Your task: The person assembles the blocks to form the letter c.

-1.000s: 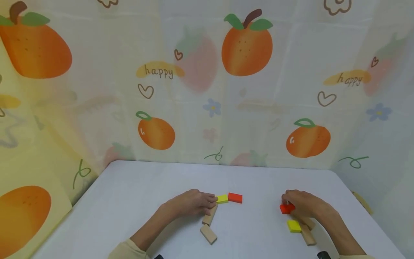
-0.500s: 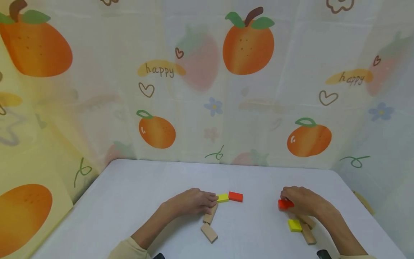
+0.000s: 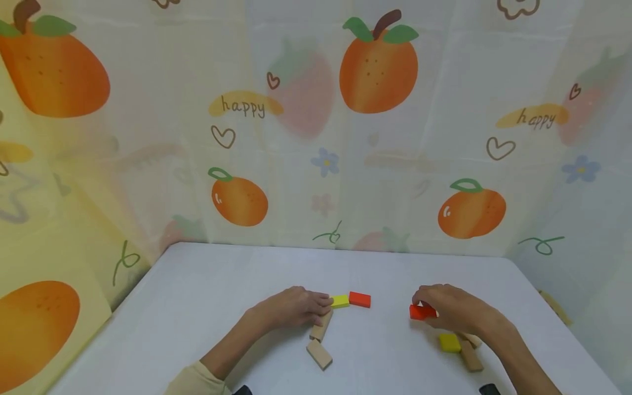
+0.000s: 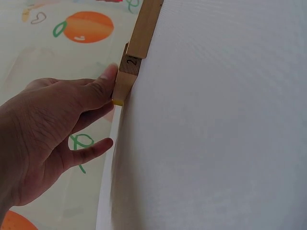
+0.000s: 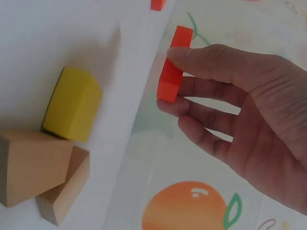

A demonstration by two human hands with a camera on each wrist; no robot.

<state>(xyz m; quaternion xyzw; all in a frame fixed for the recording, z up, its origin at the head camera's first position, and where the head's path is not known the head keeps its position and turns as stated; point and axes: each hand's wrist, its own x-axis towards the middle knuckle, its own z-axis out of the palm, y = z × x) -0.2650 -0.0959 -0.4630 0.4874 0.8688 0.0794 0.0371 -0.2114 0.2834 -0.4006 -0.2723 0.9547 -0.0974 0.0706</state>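
In the head view a bent row lies left of centre: two wooden blocks [image 3: 320,354], a yellow block [image 3: 340,301] and a red block [image 3: 360,299]. My left hand [image 3: 298,308] pinches the row at the far wooden block [image 4: 125,84], thumb on its near side, fingers partly hidden, fingertips right at the yellow block. My right hand [image 3: 451,307] holds another red block [image 5: 175,64] between thumb and fingers, raised over the white table [image 3: 222,274]. Beside that hand lie a second yellow block [image 5: 74,104] and wooden blocks [image 5: 36,165].
A fruit-printed cloth [image 3: 306,181] hangs behind the table and down both sides. The loose yellow and wooden blocks sit close together under the right forearm. White tabletop lies between the two groups of blocks.
My right hand has lifted the red block away from the pile of loose blocks and carried it left. My left hand and the row have stayed in place.
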